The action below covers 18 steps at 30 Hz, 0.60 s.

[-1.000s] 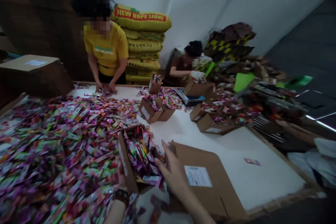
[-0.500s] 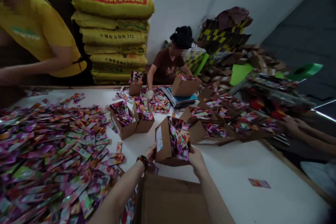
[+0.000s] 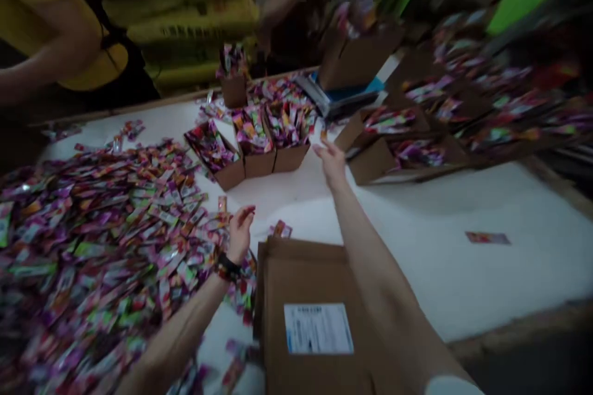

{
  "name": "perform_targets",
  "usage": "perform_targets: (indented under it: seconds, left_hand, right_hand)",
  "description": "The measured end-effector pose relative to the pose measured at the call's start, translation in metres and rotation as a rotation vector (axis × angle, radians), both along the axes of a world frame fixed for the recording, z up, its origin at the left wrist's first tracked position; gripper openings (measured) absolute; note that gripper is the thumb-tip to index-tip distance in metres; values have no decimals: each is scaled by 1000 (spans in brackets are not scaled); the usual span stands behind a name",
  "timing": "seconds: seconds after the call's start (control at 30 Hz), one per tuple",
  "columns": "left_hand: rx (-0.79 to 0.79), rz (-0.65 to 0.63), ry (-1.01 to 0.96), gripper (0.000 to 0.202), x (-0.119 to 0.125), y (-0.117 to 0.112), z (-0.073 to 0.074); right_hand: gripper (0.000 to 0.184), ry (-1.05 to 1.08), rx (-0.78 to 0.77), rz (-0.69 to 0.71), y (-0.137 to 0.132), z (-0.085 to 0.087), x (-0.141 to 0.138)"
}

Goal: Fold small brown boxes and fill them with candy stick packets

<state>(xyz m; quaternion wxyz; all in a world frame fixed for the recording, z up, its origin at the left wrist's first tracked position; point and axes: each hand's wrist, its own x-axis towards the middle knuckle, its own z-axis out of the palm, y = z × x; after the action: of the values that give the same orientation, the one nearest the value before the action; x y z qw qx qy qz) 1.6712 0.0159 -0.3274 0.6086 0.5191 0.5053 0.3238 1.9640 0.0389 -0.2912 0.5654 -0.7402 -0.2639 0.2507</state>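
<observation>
My right hand [image 3: 330, 163] is stretched far out over the white table [image 3: 417, 234], fingers apart and empty, just right of a filled cardboard box [image 3: 290, 136] that stands in a row with two other filled boxes [image 3: 234, 151]. My left hand [image 3: 239, 231] hovers open above the table near the edge of a big heap of purple and green sachets [image 3: 102, 228]; a dark band is on its wrist. A flat cardboard box with a white label [image 3: 315, 315] lies under my arms.
More open boxes of sachets [image 3: 403, 154] crowd the right side. A scale with a box on it [image 3: 347, 83] stands at the back. A person in yellow [image 3: 50, 43] and another person [image 3: 296, 18] work across the table. One loose sachet [image 3: 487, 237] lies at right.
Both hands carried the filled box forward, set it beside the two others and let go. The view has tilted down and closer.
</observation>
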Motion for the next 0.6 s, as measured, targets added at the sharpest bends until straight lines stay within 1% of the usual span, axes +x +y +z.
perform_targets:
  seconds: [0.03,0.07,0.1,0.13,0.17,0.2,0.23,0.27,0.3,0.33,0.37,0.4,0.43,0.47,0.5,0.57,0.6]
  left_hand:
    - [101,30,53,40,-22,-35,7]
    - [162,27,124,49,-40,-71,14]
    - [168,-20,204,57,-54,-106,19]
    - [141,-107,282,64,-63,-139,24]
    - [97,-207,351,70,-68,-168,26]
    - [58,-295,406,75,-69,-191,27]
    - [33,-355,443,79,-67,-209,26]
    - [23,-379,460,81,-63,-220,23]
    - [13,-372,450,82,-59,-226,21]
    - [-3,-338,411,81,-55,-228,19]
    - [-32,-290,339,77,-55,-228,19]
    - [-71,-229,236,72,-57,-225,21]
    - [-112,-160,118,66,-64,-221,27]
    - [-144,-87,1,61,-77,-216,35]
    - [-161,-13,-99,58,-95,-211,46]
    - [-137,135,-216,54,-145,-200,73]
    - [-96,215,-228,52,-177,-195,87]
  right_hand:
    - [72,-52,-33,-13,-40,-3,-7]
    - [79,-191,-102,-28,-86,-7,-15]
    - [86,-329,-225,-96,-137,-12,-23]
    - [92,-381,-406,-233,-188,-17,-32]
    - [93,-316,-606,-334,-236,-23,-42]
    - [89,-158,-752,-347,-277,-30,-52]
    - [85,-26,-807,-315,-310,-37,-62]
    - [81,76,-822,-289,-334,-43,-71]
    - [78,127,-795,-270,-350,-46,-80]
    - [77,121,-745,-273,-358,-46,-87]
    - [76,80,-693,-297,-360,-40,-95]
    - [75,35,-635,-321,-359,-29,-103]
    - [73,-4,-548,-346,-356,-15,-113]
    - [70,-25,-432,-364,-353,3,-126]
    - [66,-23,-298,-371,-350,20,-142]
    - [58,51,-59,-327,-346,49,-184]
    - [54,107,0,-262,-345,57,-209]
